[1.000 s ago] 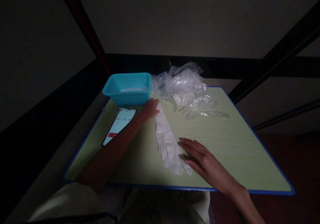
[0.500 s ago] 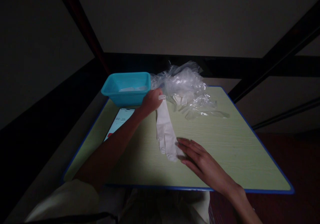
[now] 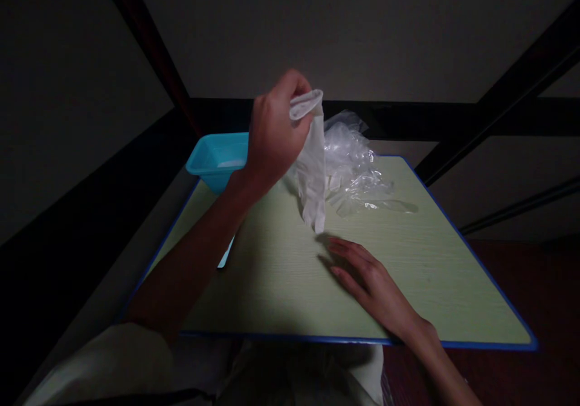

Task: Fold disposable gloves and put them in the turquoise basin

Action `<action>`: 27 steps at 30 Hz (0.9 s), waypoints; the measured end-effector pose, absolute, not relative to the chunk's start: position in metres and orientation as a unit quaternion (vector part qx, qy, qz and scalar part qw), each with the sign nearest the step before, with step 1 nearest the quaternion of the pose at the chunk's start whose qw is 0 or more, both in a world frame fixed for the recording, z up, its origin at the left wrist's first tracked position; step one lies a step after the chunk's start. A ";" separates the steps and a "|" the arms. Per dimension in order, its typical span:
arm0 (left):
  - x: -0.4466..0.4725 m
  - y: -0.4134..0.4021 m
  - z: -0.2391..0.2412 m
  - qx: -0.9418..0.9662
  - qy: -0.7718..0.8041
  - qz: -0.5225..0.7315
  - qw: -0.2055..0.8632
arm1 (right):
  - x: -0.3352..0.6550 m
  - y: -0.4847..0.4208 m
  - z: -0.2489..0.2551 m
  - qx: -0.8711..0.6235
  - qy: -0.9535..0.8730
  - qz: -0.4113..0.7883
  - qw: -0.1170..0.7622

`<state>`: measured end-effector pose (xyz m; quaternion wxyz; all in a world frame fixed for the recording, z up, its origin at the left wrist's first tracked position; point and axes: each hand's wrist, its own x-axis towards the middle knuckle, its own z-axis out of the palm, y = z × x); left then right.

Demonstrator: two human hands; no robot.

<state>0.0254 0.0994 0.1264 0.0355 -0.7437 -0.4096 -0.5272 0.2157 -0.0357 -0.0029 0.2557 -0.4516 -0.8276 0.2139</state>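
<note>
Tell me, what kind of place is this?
Probably a dim bedroom or dorm corner: a small green table edged in blue, dark frame bars against a plain wall, and a teal tub.

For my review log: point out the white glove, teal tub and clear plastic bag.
white glove (image 3: 315,170), head view, hanging palm
teal tub (image 3: 215,178), head view, near wall
clear plastic bag (image 3: 351,152), head view, crumpled middle

Dim picture, light from overhead landing on the pale green table (image 3: 430,285), brightest patch in view; walls and corners drop to near black. Soft shadow beneath the left hand (image 3: 272,134), white glove (image 3: 313,170) slightly blurred, faint glints on the plastic bag (image 3: 351,152)
</note>
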 end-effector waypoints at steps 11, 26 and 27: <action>0.016 -0.027 0.073 -0.895 -0.301 -0.267 0.192 | 0.218 -0.035 -0.009 -0.425 -0.843 0.224 0.243; 0.027 -0.096 0.002 -0.957 -0.219 -0.179 -0.058 | 0.226 -0.032 0.000 -0.391 -0.879 0.203 0.181; 0.026 -0.094 0.006 -0.958 -0.217 -0.162 -0.091 | 0.225 -0.032 0.001 -0.388 -0.880 0.203 0.182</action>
